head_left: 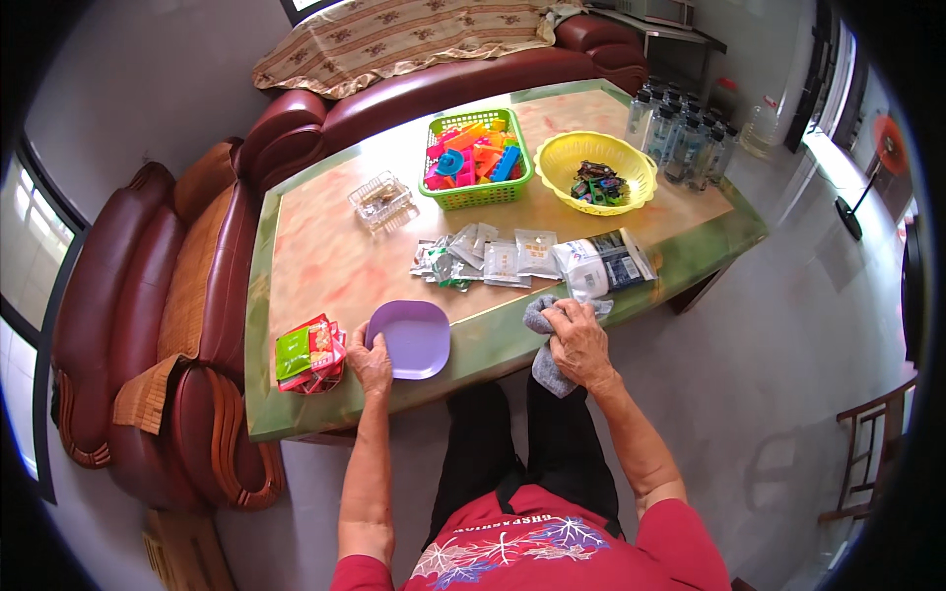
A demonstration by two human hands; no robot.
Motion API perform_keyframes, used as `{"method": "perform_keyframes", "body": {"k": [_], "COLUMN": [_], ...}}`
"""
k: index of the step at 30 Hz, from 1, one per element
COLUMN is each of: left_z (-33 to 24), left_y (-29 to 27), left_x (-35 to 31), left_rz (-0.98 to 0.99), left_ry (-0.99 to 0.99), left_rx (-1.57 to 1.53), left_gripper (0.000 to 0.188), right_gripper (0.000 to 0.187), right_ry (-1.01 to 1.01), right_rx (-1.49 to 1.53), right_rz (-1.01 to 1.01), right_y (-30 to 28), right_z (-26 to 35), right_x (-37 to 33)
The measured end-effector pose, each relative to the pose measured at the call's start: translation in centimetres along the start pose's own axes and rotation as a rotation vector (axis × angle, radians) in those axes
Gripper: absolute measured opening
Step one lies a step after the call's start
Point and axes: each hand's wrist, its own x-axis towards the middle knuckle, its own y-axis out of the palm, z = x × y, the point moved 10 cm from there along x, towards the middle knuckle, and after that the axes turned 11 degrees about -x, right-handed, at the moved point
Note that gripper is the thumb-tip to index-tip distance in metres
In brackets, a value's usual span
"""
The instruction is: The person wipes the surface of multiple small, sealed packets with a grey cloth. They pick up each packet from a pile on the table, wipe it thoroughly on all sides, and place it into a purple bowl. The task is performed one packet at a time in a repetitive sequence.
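My left hand (371, 361) grips the left rim of a shallow purple plate (414, 340), which is at the table's near edge. Bunched in my right hand (579, 343) is a grey cloth (552, 374), part of it hanging past the table edge. Close to the left hand lies a pile of red and green snack packets (310, 355). Beyond the right hand rests a white and dark plastic pouch (603, 264). Several small silver sachets (501, 261) lie in the middle, just past the plate.
A green basket of colourful plastic pieces (477, 200), a yellow colander (552, 163) with small wrapped items, and a clear plastic box (380, 200) stand farther back on the table (325, 251). Several clear bottles (698, 148) crowd its far right corner. Red-brown sofas (473, 79) border the far and left sides.
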Motion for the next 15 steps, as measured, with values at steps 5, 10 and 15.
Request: {"method": "perform_keyframes", "body": {"k": [5, 10, 15], "left_z": [1.0, -3.3, -11.4], "left_y": [-0.6, 0.8, 7.0], "left_x": [2.0, 1.4, -4.3], "left_rz": [0.095, 0.115, 0.168], "left_ry": [-0.026, 0.204, 0.560], "left_rx": [0.182, 0.491, 0.626], "left_gripper": [0.032, 0.033, 0.029], "right_gripper": [0.036, 0.033, 0.029], "right_ry": [0.047, 0.071, 0.148], "right_rx": [-0.136, -0.362, -0.549], "right_rz": [-0.051, -0.047, -0.014], "right_y": [0.6, 1.0, 1.0], "right_z": [-1.7, -2.8, -5.6], "right_x": [-0.6, -0.1, 0.1]}}
